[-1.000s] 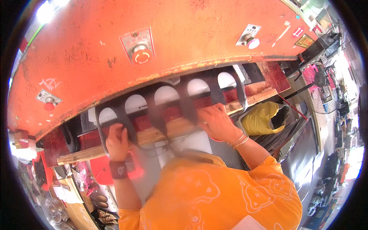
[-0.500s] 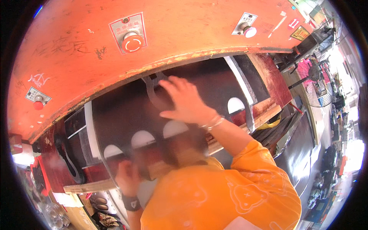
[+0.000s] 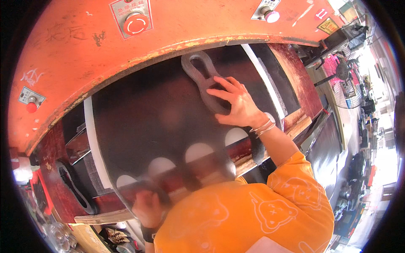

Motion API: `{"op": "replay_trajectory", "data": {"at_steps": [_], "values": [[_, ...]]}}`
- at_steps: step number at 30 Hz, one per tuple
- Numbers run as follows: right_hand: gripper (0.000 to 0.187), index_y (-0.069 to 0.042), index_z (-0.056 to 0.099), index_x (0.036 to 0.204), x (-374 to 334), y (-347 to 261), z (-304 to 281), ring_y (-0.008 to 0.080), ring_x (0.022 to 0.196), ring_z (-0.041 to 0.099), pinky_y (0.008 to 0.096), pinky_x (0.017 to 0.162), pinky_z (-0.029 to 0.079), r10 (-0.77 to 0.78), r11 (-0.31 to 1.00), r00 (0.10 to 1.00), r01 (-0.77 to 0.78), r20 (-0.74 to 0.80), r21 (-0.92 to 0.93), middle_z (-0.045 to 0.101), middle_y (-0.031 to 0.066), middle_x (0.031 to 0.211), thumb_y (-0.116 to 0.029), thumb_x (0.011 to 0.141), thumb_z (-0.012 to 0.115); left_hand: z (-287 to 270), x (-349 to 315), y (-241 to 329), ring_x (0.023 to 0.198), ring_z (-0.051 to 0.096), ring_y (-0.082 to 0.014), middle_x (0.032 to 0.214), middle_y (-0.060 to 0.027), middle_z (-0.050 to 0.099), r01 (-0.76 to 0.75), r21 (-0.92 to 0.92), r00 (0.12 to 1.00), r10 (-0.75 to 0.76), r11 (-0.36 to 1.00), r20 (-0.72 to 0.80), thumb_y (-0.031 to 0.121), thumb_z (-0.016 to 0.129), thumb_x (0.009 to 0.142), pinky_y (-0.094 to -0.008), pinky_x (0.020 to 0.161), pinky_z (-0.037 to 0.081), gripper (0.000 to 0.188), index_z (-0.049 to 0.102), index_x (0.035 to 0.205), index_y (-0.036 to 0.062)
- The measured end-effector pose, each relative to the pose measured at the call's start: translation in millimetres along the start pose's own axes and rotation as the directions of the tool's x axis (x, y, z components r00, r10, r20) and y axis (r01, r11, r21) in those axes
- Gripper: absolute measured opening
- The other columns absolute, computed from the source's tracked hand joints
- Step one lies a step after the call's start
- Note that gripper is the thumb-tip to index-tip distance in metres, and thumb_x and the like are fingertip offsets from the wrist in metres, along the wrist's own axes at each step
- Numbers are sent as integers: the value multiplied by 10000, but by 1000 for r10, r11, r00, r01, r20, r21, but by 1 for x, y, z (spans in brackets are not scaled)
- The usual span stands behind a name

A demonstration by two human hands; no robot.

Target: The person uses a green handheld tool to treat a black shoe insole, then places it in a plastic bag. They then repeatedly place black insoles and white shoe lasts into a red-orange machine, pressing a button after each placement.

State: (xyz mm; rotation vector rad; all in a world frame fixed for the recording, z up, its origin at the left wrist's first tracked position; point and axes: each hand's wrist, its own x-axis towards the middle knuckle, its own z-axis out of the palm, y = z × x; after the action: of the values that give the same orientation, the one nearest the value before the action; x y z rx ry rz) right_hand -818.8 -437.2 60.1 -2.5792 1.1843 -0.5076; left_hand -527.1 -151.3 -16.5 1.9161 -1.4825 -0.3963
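A large dark sheet (image 3: pixel 156 114) with rounded cut-outs along its near edge lies on the bed of an orange press (image 3: pixel 76 55). A grey sole-shaped cutting die (image 3: pixel 198 69) sits on the sheet's far part. My right hand (image 3: pixel 238 107), with bangles at the wrist, rests on the die's near end, fingers spread across it. My left hand (image 3: pixel 147 206) is blurred at the sheet's near left edge and grips that edge.
A white cutting board (image 3: pixel 89 143) shows at the sheet's left edge. A second dark die (image 3: pixel 74 189) lies on the red ledge at the lower left. The press front carries a red round button (image 3: pixel 136 23). A fan (image 3: pixel 341 74) stands at the right.
The sheet has slid away from me, deeper under the press. My right hand left the sheet's near edge, reached up to the die and moved it to the right.
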Motion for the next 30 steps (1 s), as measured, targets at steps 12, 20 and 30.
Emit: {"op": "replay_trajectory", "data": {"at_steps": [12, 20, 30], "values": [[586, -21, 473, 1308, 57, 64, -19, 393, 1295, 375, 478, 1088, 278, 101, 991, 666, -6, -739, 130, 432, 228, 1361, -215, 802, 696, 3, 55, -15, 633, 636, -317, 739, -131, 644, 163, -17, 986, -163, 986, 17, 136, 706, 777, -396, 569, 499, 135, 611, 836, 60], [690, 50, 282, 1403, 160, 114, -81, 407, 1298, 313, 491, 1087, 246, -31, 985, 270, -155, -962, -75, 316, 272, 1388, -183, 855, 630, 10, 136, -28, 679, 664, -326, 761, -148, 653, 43, -13, 997, -44, 999, -70, 141, 659, 828, -402, 585, 514, 107, 607, 853, 52], [277, -36, 589, 1095, 45, 58, -27, 251, 1067, 491, 376, 931, 401, 242, 944, 903, -134, -356, 302, 544, 124, 1160, -119, 832, 622, -1, 207, -9, 562, 628, -233, 664, -112, 625, -15, 35, 975, 22, 999, -222, 153, 626, 877, -365, 515, 457, 115, 586, 851, 49]]}}
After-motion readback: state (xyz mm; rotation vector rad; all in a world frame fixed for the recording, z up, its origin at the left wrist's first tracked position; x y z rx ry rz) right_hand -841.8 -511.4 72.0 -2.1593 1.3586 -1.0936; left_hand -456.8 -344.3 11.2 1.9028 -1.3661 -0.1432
